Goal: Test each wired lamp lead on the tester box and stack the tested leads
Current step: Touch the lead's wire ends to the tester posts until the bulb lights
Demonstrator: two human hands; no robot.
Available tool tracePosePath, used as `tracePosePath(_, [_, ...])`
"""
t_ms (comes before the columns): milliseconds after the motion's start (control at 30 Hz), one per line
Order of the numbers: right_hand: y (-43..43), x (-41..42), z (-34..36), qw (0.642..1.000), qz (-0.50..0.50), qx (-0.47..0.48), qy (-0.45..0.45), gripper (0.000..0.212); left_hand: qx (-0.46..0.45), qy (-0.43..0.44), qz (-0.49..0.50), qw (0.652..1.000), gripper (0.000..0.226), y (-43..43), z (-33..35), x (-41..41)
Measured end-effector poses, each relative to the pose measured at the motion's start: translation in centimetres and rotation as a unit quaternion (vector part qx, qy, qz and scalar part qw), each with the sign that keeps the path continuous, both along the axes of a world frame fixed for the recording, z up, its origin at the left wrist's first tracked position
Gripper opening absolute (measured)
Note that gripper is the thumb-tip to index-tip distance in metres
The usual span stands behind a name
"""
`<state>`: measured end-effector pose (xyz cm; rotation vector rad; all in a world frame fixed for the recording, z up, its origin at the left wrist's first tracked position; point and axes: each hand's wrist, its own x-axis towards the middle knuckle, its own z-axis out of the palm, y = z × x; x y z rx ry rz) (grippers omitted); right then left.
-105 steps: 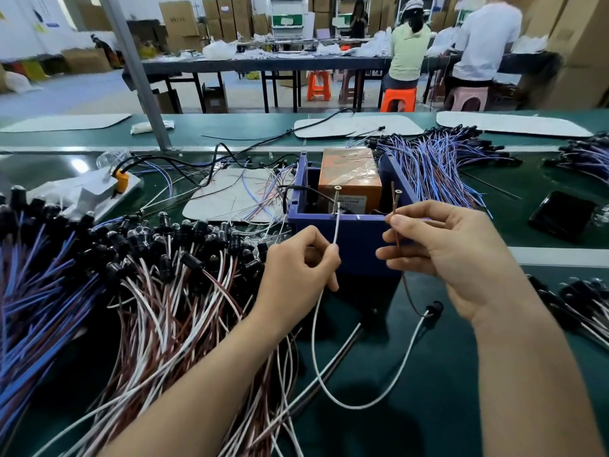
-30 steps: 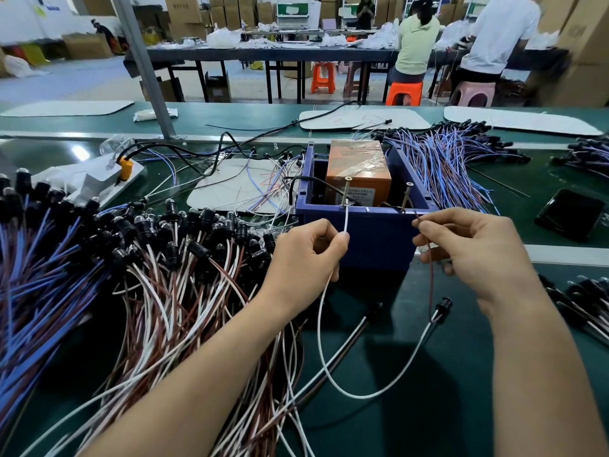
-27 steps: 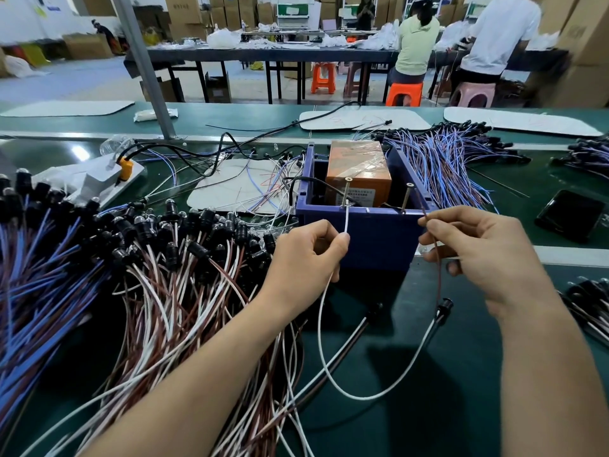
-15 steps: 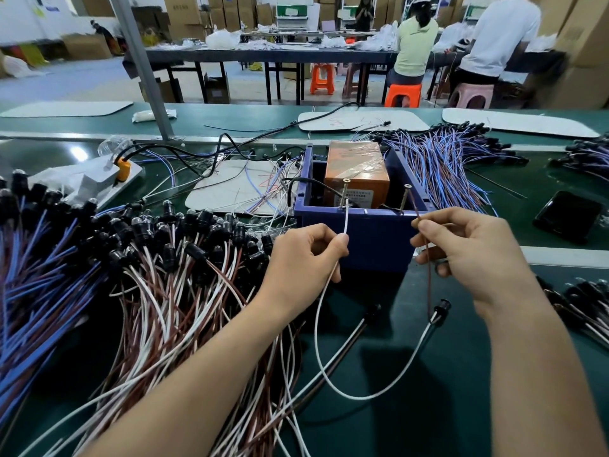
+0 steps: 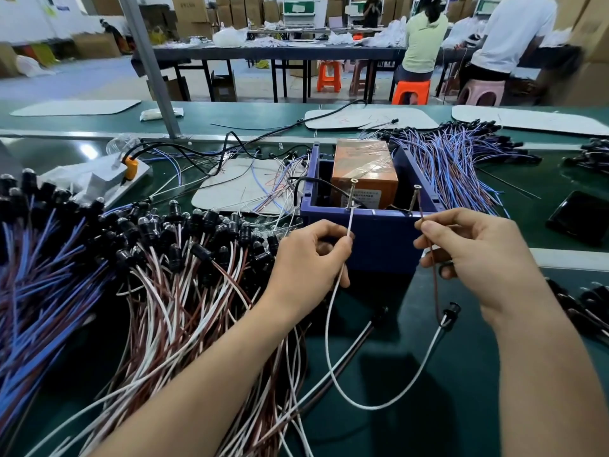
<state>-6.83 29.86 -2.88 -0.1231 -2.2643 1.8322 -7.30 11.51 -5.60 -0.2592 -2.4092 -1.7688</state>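
Note:
The blue tester box (image 5: 375, 239) stands in front of me with an orange unit (image 5: 364, 171) inside and two upright screws, the left screw (image 5: 351, 194) and the right screw (image 5: 413, 197), at its front rim. My left hand (image 5: 306, 262) pinches the white wire (image 5: 333, 305) of a lamp lead, its tip touching the left screw. My right hand (image 5: 478, 255) pinches the brown wire (image 5: 433, 282), its tip up at the right screw. Below my right hand hangs the lead's black lamp holder (image 5: 449, 316).
A large pile of brown-and-white leads (image 5: 158, 278) with black holders fills the left. Blue-and-purple leads lie at far left (image 5: 29, 285) and behind the box at right (image 5: 451, 159). A black phone (image 5: 581, 217) lies right. A white pad (image 5: 240, 186) sits behind.
Both hands stay at the box. The right hand has shifted slightly, keeping the brown wire tip by the right screw; the white wire stays on the left screw.

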Motion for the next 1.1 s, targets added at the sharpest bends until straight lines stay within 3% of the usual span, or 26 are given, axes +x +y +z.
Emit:
tracePosePath(233, [-0.3, 0.1, 0.1, 0.999, 0.008, -0.044, -0.008, 0.013, 0.045, -0.058, 0.061, 0.995, 0.027, 0.4, 1.6, -0.8])
tracePosePath(333, [-0.5, 0.1, 0.0, 0.997, 0.011, -0.068, -0.016, 0.013, 0.071, -0.051, 0.067, 0.994, 0.023, 0.4, 2.5, -1.1])
tracePosePath(500, [-0.5, 0.2, 0.0, 0.994, 0.017, -0.103, -0.036, 0.017, -0.088, 0.084, 0.129, 0.984, 0.036, 1.2, 1.5, -0.5])
tracePosePath(700, [-0.5, 0.5, 0.5, 0.993, 0.025, -0.113, -0.025, 0.016, -0.204, 0.181, 0.198, 0.941, 0.028, 1.2, 0.9, -1.1])
tracePosePath(867, [-1.2, 0.4, 0.5, 0.992, 0.033, -0.116, -0.036, 0.014, -0.248, 0.209, 0.185, 0.928, 0.029, 1.1, 0.8, -1.1])
tracePosePath(1100, [-1.3, 0.4, 0.5, 0.991, 0.028, -0.124, -0.040, 0.019, -0.179, 0.223, 0.199, 0.938, 0.012, -0.8, 1.5, -1.7])
